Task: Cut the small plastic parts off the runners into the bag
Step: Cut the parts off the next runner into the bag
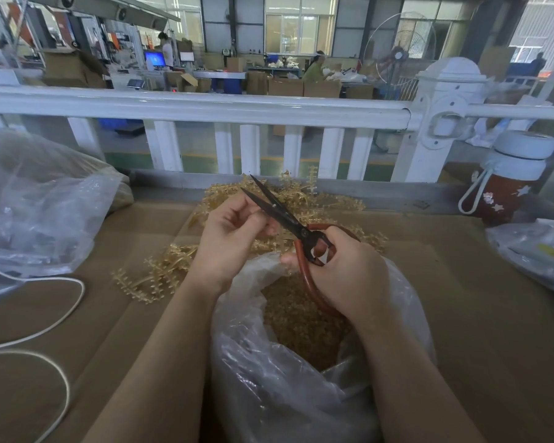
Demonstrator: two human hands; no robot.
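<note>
The runners point(288, 199) lie in a tan heap on the bench point(461, 282), just behind both hands. The left hand point(234, 231) has its fingers curled, pinching something small at the blades; what it is cannot be made out. The right hand point(343, 270) grips the red handles of the scissors point(285, 215), blades parted. Below the hands an open bag point(243, 346) holds cut parts point(301, 321). A bottle point(509, 177) stands far right.

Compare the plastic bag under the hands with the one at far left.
The bag under the hands stands open at the top, showing loose tan parts; the bag at far left slumps on its side, contents unclear. The first sits nearest the person, the second beside the white cord. Both are clear, crinkled plastic.
</note>
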